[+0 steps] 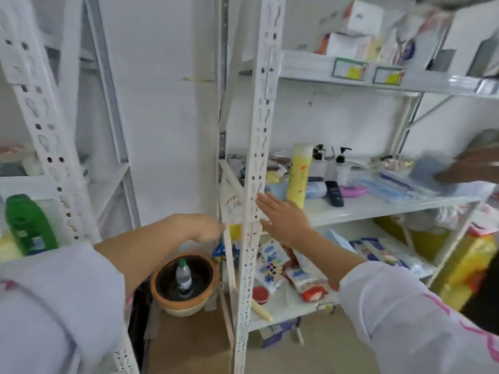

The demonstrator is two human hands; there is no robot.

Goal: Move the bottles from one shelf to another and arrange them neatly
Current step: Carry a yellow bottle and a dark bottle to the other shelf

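My left hand (pixel 208 228) reaches to the side of the right shelf unit and holds a pale bottle with a yellow base (pixel 232 211) by its lower end; the white upright (pixel 255 157) hides part of both. My right hand (pixel 283 220) is in front of the middle shelf (pixel 378 206) with its fingers straight, holding nothing. On that shelf stand a tall yellow bottle (pixel 298 176) and two white pump bottles (pixel 342 168). A dark bottle (pixel 334 193) lies beside them. A green bottle (pixel 28 225) stands on the left shelf unit.
Another person's hand (pixel 472 168) holds something blue at the right end of the middle shelf. A small water bottle (pixel 184 276) stands in a brown bowl (pixel 162 290) on the floor. Packets, a puzzle cube (pixel 273 269) and a red lid fill the lower shelf; boxes sit on top.
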